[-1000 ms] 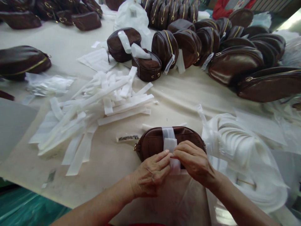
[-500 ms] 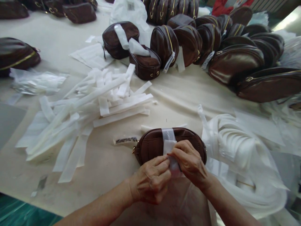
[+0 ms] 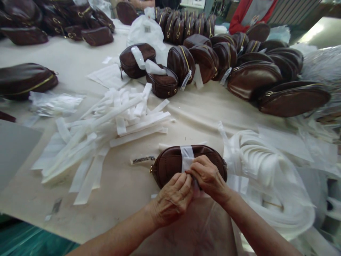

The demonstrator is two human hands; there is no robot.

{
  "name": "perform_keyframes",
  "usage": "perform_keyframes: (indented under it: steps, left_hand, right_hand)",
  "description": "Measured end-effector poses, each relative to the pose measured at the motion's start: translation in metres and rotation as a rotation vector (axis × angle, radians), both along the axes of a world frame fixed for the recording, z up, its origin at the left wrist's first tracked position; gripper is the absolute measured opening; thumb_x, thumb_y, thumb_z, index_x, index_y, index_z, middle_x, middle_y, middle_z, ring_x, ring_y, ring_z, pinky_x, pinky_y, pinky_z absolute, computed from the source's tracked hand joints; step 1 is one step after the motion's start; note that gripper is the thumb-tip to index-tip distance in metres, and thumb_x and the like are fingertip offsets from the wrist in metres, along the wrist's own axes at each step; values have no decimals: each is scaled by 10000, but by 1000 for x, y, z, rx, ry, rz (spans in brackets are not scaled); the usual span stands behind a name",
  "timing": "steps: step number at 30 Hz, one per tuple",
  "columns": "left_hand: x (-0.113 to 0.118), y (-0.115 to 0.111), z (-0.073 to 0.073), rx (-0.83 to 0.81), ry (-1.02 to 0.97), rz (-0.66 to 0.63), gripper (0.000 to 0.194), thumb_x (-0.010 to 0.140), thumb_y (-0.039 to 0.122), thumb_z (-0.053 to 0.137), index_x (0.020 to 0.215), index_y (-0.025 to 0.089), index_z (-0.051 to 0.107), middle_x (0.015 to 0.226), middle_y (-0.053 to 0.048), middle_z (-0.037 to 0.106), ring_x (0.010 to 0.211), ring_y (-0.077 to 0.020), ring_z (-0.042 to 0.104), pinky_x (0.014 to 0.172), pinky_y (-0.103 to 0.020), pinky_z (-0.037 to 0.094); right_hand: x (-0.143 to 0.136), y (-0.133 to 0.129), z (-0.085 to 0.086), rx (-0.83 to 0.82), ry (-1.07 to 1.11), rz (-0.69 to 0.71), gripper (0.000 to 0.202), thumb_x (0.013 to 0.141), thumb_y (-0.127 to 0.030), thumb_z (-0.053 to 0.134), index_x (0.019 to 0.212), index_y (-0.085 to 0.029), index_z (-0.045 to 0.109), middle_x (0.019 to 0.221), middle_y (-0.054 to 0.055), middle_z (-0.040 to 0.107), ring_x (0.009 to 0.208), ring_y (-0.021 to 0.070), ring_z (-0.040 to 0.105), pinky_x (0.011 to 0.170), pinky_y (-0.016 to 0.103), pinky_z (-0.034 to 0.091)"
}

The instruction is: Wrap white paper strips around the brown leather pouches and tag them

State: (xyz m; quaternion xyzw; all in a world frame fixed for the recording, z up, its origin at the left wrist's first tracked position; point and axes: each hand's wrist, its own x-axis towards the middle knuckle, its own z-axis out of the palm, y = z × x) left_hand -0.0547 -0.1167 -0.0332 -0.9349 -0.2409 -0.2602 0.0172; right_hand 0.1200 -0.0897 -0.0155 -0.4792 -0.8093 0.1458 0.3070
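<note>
A brown leather bag point(image 3: 167, 164) lies on the table in front of me, a gold ring at its left end. Around its middle runs a white wrapping strip point(image 3: 187, 153). My right hand point(image 3: 209, 176) pinches the strip over the front of the bag. Close against it, my left hand point(image 3: 176, 195) has its fingers closed at the same strip near the bag's lower edge. The fingertips meet there and hide the strip's end. A small clear packet with dark contents point(image 3: 143, 160) lies just left of the bag.
A heap of white strips point(image 3: 106, 124) lies to the left. On the right sits a large roll of white foam material point(image 3: 287, 192). Rows of brown bags point(image 3: 253, 78) stand behind, near a white plastic bag point(image 3: 145, 32). A person in red point(image 3: 253, 14) is at the far side.
The view has tilted up a little, showing more of the far bags. My left fingers have moved up closer against the bag and strip; my right hand keeps its pinch.
</note>
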Motion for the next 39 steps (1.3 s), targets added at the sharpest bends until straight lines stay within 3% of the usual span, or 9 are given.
perform_keyframes:
  steps: [5,7,10,15,20,23,29,34,39]
  left_hand:
    - [0,-2,-1,23,33,32,310,873,115,429,1127,-8,557,1150,-209,579,1106,-285,532,932,-407,466]
    - [1,-2,-1,29,35,50,305,876,130,437,1119,-6,560,1132,-208,586,1081,-285,541,916,-411,467]
    - [1,-1,-1,28,10,55,306,897,188,441,1109,8,568,1107,-184,602,1052,-278,547,903,-403,460]
    - [2,-2,2,13,-57,39,290,909,183,450,1121,19,562,1106,-171,611,1044,-270,548,910,-410,416]
    - [3,6,0,78,-115,-11,237,913,166,456,1070,40,581,1044,-162,640,940,-270,591,843,-407,414]
    - [3,9,1,146,-104,-46,229,910,159,452,1060,46,583,1032,-161,644,903,-269,601,818,-400,416]
    - [3,9,5,208,-69,-47,228,906,161,462,1057,38,581,1027,-175,641,894,-277,606,801,-398,414]
    - [2,11,4,232,-64,-60,246,912,199,460,1071,54,577,1027,-166,645,894,-269,612,800,-389,418]
    - [1,12,2,229,-58,-54,243,903,194,468,1081,70,579,1038,-157,646,889,-269,620,791,-395,426]
  right_hand:
    - [-4,3,4,-81,-9,-118,191,851,-223,588,668,-189,547,709,22,550,710,160,541,649,266,467]
    - [-3,-2,17,-53,21,-166,85,857,-254,585,803,-189,588,774,33,585,732,165,563,661,273,478]
    - [22,-24,44,84,35,-303,166,871,-296,571,1001,-194,587,894,55,621,786,171,586,708,285,489]
    - [116,-103,70,233,-118,-885,218,839,-395,569,933,-207,627,907,69,638,814,202,586,787,358,465]
    - [186,-174,60,-137,84,-1401,429,668,-578,545,720,-162,635,787,102,646,806,265,576,767,408,440]
    - [192,-188,53,-305,229,-1429,409,650,-565,552,671,-170,655,692,68,658,710,239,588,710,369,446]
    - [189,-187,46,-379,499,-1338,304,600,-460,580,621,-170,670,625,51,645,635,207,588,615,311,458]
    - [194,-193,37,-283,643,-1374,332,547,-491,628,613,-166,654,786,62,650,655,182,572,608,304,469]
    - [173,-242,38,-59,725,-1405,301,585,-470,710,599,-174,657,1004,72,619,918,227,578,741,315,482]
